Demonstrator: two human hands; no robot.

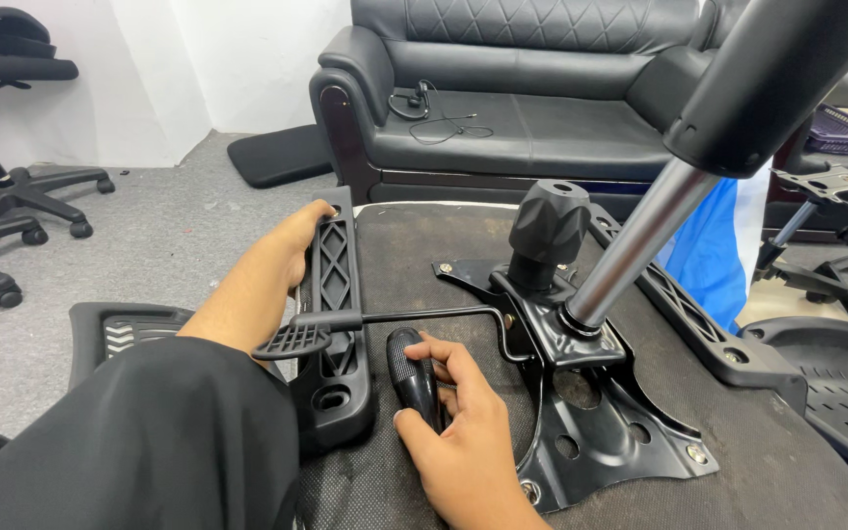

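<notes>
An upturned office chair seat [424, 245] lies in front of me, its dark underside facing up. My left hand [291, 250] grips the black plastic armrest bracket [331, 294] along the seat's left edge. My right hand [458, 432] is closed on a black tool handle [412, 378], probably a screwdriver, pointing down at the seat beside the bracket. A black metal tilt mechanism plate [591, 412] is mounted on the seat's middle, with a round knob [549, 221], a thin lever with a paddle end [296, 339] and a chrome gas cylinder [640, 240] rising to the upper right.
A black leather sofa [512, 108] stands behind the seat with a cable on its cushion. A chair base with wheels [12, 211] is at the far left. A second armrest bracket [709, 324] runs along the seat's right edge. More chair parts [836, 373] lie at the right.
</notes>
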